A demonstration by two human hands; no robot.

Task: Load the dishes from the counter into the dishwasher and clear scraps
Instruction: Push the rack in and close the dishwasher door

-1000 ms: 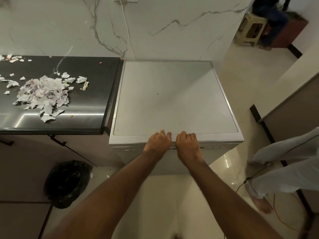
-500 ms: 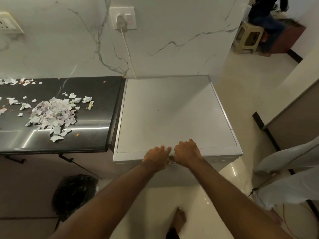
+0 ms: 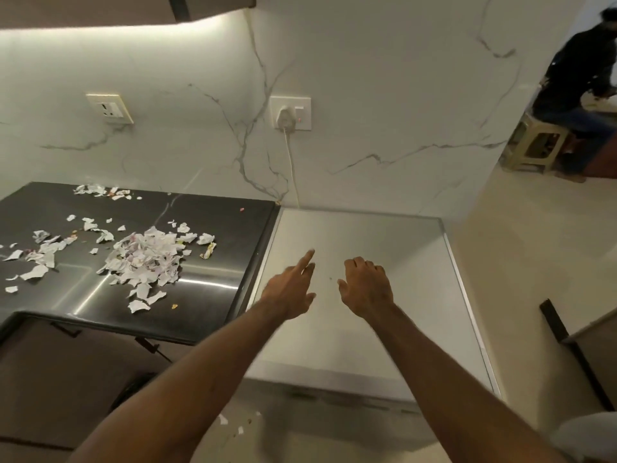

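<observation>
The white dishwasher (image 3: 394,248) stands right of the black counter (image 3: 233,235), its flat top facing me and its door shut. Both my hands hover above that top and hold nothing. My left hand (image 3: 292,289) has its fingers stretched out toward the counter side. My right hand (image 3: 365,285) hangs with loosely curled fingers. A heap of torn paper scraps (image 3: 147,259) lies on the counter, with smaller bits scattered to the left and back. No dishes are in view.
A plug and white cable (image 3: 288,155) run down the marble wall behind the dishwasher. A few scraps (image 3: 230,424) lie on the floor in front. A person sits on a stool (image 3: 537,148) at the far right. A dark cabinet edge (image 3: 561,332) stands at right.
Both hands have left the dishwasher's front edge and risen over its top. The view has tilted upward, showing more wall and counter.
</observation>
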